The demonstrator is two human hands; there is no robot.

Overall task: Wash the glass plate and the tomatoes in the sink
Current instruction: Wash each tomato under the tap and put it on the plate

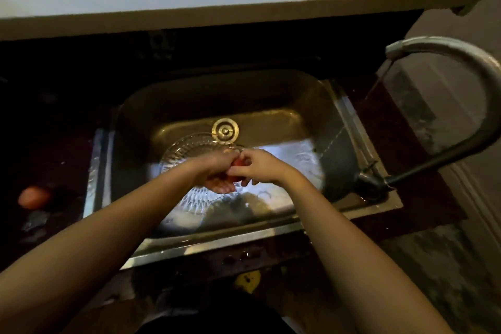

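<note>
Head: round tomato (238, 162) above ribbed glass plate (183, 150).

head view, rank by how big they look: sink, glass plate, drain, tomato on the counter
1. sink
2. plate, partly hidden
3. drain and counter tomato: they look about alike, so not ranked

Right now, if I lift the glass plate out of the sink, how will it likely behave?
The glass plate lies on the wet sink floor, so it is probably slippery. Being ribbed glass, it is likely stiff but could chip against the steel. It lies flat, so rolling seems unlikely.
</note>
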